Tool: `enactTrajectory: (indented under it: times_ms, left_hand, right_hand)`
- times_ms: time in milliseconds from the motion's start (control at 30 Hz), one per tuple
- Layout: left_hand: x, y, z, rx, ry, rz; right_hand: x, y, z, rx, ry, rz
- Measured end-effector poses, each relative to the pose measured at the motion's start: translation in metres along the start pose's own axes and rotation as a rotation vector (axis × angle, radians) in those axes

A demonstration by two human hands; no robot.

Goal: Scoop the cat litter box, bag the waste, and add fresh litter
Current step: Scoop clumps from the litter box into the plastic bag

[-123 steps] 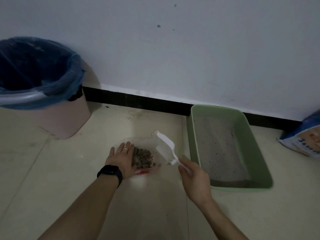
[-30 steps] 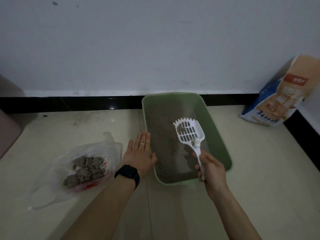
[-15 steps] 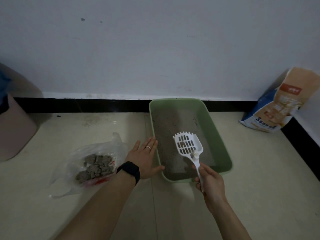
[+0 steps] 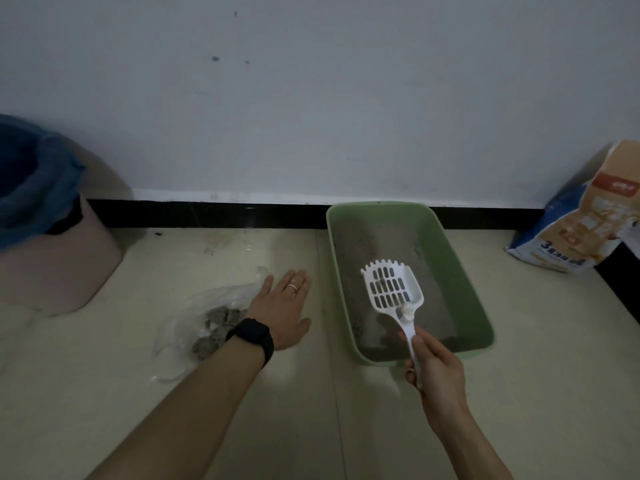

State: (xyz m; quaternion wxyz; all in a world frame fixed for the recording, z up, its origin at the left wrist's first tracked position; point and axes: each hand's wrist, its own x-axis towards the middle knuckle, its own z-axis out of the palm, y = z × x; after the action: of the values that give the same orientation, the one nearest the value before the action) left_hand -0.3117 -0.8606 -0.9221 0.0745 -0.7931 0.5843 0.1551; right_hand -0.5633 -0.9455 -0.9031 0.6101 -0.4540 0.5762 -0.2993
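plainly, from the head view: the right hand (image 4: 434,368) grips the scoop (image 4: 393,289) by its handle at the litter box (image 4: 460,271) near end, blade pointing lengthwise over the litter; the left hand (image 4: 284,306) rests flat, fingers straight, left of the box beside the waste bag (image 4: 194,327).

Worn on the head, looks forward and down across the floor (image 4: 298,410) toward the wall (image 4: 311,98) and black skirting (image 4: 207,213); wide-angle, near enough to bring both forearms (image 4: 201,403) in from the bottom edge, bin (image 4: 52,265) cut by the left edge, litter bag (image 4: 581,230) by the right
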Motion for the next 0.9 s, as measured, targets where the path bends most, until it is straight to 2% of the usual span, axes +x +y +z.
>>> enactTrajectory:
  times_ms: [233, 333, 467, 533, 733, 800, 900]
  left_hand:
    - [-0.074, -0.106, 0.028, -0.03, -0.094, -0.279]
    - [-0.097, -0.129, 0.04, -0.106, -0.179, -0.36]
    - [-0.11, -0.134, 0.051, -0.157, -0.259, -0.386]
    - [-0.111, -0.134, 0.056, -0.171, -0.269, -0.387]
    - [-0.101, -0.126, 0.05, -0.184, -0.224, -0.358]
    - [-0.093, -0.121, 0.045, -0.177, -0.204, -0.347]
    - [-0.075, -0.109, 0.036, -0.212, -0.154, -0.319]
  right_hand:
    - [-0.029, 0.01, 0.07, -0.225, -0.197, -0.083]
    - [-0.039, 0.02, 0.102, -0.41, -0.314, -0.173]
    - [-0.042, 0.036, 0.126, -0.874, -0.412, -0.471]
    - [-0.045, 0.037, 0.132, -0.982, -0.421, -0.597]
    - [-0.049, 0.03, 0.13, -0.986, -0.365, -0.705]
    - [-0.05, 0.021, 0.125, -0.879, -0.334, -0.632]
    - [-0.045, 0.003, 0.113, -0.611, -0.238, -0.417]
